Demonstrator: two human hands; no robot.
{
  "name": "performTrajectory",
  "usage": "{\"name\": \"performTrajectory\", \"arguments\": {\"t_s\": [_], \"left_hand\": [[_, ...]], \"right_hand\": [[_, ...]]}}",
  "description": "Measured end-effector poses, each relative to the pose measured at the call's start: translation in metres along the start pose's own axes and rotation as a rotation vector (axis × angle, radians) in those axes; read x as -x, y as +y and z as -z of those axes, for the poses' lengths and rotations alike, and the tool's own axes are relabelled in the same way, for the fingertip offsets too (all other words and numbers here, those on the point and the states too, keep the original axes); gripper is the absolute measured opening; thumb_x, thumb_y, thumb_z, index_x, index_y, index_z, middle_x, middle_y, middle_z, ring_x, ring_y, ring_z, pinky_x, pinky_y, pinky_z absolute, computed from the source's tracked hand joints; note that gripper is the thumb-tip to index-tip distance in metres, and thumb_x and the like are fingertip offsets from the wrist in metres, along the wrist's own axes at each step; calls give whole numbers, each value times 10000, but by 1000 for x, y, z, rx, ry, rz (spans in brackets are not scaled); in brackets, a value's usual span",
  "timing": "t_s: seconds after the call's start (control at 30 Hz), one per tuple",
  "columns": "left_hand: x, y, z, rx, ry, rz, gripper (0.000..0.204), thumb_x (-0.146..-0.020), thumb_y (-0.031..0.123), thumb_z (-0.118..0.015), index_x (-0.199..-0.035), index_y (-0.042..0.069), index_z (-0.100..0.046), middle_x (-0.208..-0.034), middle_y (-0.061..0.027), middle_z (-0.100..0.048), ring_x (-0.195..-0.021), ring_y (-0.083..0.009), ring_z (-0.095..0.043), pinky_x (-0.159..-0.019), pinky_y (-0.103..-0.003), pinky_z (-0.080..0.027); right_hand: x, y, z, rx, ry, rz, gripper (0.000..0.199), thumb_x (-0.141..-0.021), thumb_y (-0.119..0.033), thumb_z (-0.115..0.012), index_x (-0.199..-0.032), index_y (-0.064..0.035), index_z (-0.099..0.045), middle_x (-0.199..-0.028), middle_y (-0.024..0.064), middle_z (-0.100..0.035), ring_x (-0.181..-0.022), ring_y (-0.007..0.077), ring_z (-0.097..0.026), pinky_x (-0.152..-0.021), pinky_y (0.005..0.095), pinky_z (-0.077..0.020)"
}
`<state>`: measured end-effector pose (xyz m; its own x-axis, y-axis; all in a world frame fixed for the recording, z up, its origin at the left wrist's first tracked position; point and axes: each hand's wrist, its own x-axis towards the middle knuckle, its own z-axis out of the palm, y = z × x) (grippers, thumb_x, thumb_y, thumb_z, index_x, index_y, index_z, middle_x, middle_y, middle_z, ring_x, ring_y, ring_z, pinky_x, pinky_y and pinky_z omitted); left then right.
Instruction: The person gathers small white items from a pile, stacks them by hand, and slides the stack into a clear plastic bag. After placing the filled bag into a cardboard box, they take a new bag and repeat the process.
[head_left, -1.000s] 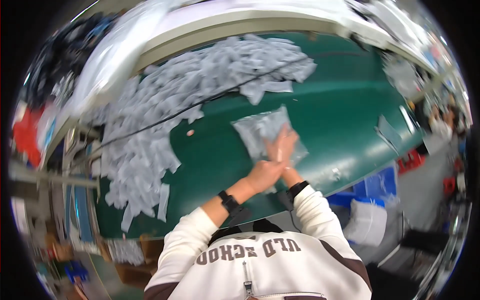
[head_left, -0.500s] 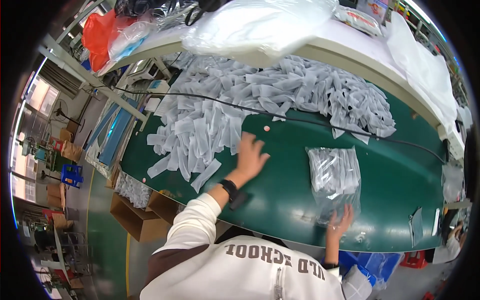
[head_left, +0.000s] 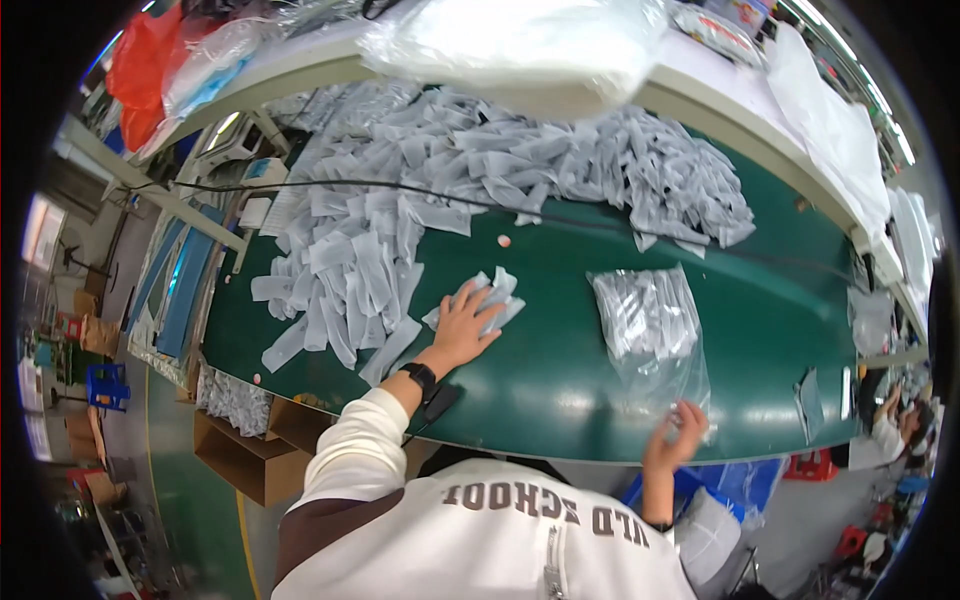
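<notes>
My left hand (head_left: 462, 328) lies with spread fingers over several small frosted packets (head_left: 505, 298) on the green table. Left of it and behind, a large heap of similar frosted packets (head_left: 380, 215) covers the table. To the right, a clear plastic bag (head_left: 655, 375) lies flat, its far part filled with stacked packets (head_left: 648, 312). My right hand (head_left: 678, 437) is at the bag's near end by the table's front edge. Its fingers are curled together on the thin film; the exact grip is partly hidden.
A black cable (head_left: 400, 187) crosses above the table. A shelf (head_left: 290, 75) with a large white plastic bundle (head_left: 510, 50) overhangs the far side. Cardboard boxes (head_left: 245, 455) stand below the left front edge. A grey strip (head_left: 808, 400) lies at the right end.
My left hand has moved nearer me, and several packets now lie under it, apart from the heap. My right hand's fingers have curled in at the bag's near end. The whole view has shifted.
</notes>
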<state>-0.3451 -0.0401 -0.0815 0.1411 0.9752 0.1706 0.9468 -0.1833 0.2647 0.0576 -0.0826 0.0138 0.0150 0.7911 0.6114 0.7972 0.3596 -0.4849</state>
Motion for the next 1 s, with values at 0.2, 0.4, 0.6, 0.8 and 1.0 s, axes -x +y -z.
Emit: {"name": "performTrajectory", "arguments": {"t_s": [0.2,0.4,0.6,0.8,1.0], "left_hand": [[53,37,16,143,-90,-211,651,-723,371,-800,-1315,234,-567,-1498,-104,-367,-1443,-365,-227,-1095,-605,-242],[80,45,43,309,13,-121,725,-668,316,-847,-1312,141,-563,-1513,-165,-322,-1453,-387,-201,-1162,-585,-203],[116,52,44,284,86,-119,631,-725,269,-801,-1284,96,-564,-1314,-124,-511,-1272,-337,-443,-1065,-486,-356],[130,60,18,314,-73,-89,385,-800,194,-718,-1147,90,-588,-919,-24,-596,-932,-243,-573,-841,-437,-447],[125,57,15,343,-36,-146,290,-791,188,-720,-1019,68,-589,-1060,-77,-578,-1032,-283,-543,-880,-417,-452]], "right_hand": [[-17,-92,-121,-453,-744,360,389,-774,-52,-714,-1151,-57,-619,-1146,156,-598,-930,347,-635,-784,407,-541],[29,-66,-175,-349,-842,352,248,-806,-85,-703,-1045,-38,-658,-1035,157,-634,-868,346,-644,-707,422,-528],[38,-83,-157,-539,-923,37,122,-846,-83,-656,-942,-10,-675,-915,161,-648,-819,342,-648,-683,404,-511],[12,-96,-155,-562,-780,60,120,-822,-22,-625,-937,-3,-657,-954,196,-642,-830,396,-631,-704,434,-512],[1,-76,-192,-405,-716,255,140,-784,13,-622,-922,-11,-621,-888,179,-608,-813,407,-606,-680,460,-496]]}}
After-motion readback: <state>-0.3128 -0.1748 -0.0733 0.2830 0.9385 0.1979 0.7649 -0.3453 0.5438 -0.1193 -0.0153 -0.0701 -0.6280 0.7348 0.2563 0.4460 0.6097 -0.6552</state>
